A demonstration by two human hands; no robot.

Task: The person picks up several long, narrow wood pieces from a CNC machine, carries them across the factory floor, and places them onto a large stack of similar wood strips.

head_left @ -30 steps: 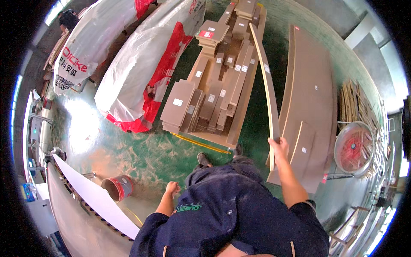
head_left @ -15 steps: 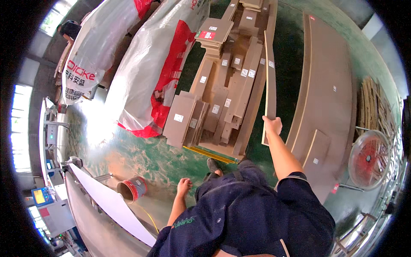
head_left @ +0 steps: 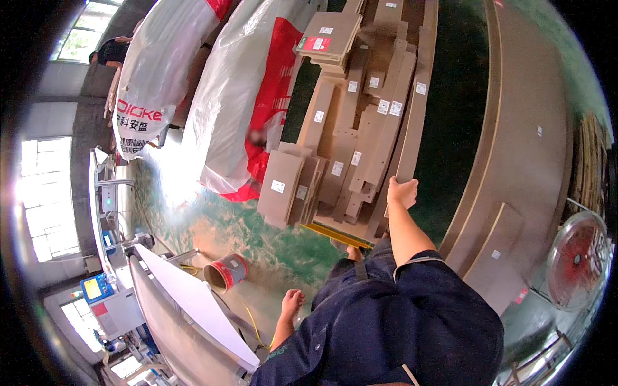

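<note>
Since the earlier frame, the long, narrow, grey-brown board (head_left: 416,116) had moved left across the dark green floor (head_left: 458,96) to the right edge of the stack of brown rectangular panels (head_left: 338,145). Its white paper label (head_left: 420,88) bore print too small to read; similar labels dotted the stack, and a red one (head_left: 317,43) marked the far pile. Bold red and black lettering ran over the glossy, wrinkled plastic-wrapped bundle (head_left: 154,58) at far left. Smooth-faced and straight, the board ran away from the right hand (head_left: 402,192), whose fingers and thumb pinched its near end. Nearer and to the left, the left hand (head_left: 293,303) hung with fingers curled; how tightly, I could not tell. At right lay a broad, flat brown sheet (head_left: 528,128).
</note>
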